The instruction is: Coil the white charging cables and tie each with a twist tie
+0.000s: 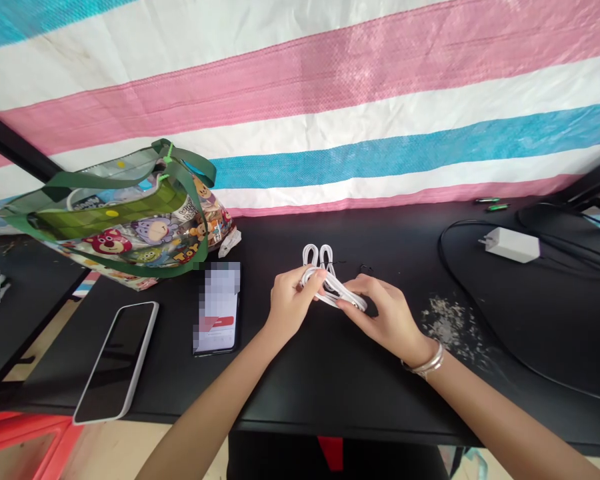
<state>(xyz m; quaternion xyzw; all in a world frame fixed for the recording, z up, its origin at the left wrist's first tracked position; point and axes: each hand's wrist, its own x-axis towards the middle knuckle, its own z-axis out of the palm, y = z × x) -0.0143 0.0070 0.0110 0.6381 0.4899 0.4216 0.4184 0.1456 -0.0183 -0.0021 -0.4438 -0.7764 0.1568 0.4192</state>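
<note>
Pinching a flattened oval coil of smooth white cable point(336, 288) between thumb and fingers: left hand point(286, 303) at its left end, right hand point(387, 313) at its right. Coil: over the black flat-topped desk point(320, 380), directly between both hands, neither clearly nearer; long axis slanting from far left to near right. Just beyond: narrow white cable loops point(331, 255), any join to the coil unclear. Outward left: lit, dark-edged smartphone point(220, 293). Well right: white block-shaped plastic charger point(513, 245).

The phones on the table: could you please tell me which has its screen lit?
The black-edged phone nearer the left hand is lit; the white-edged phone has a dark screen.
</note>
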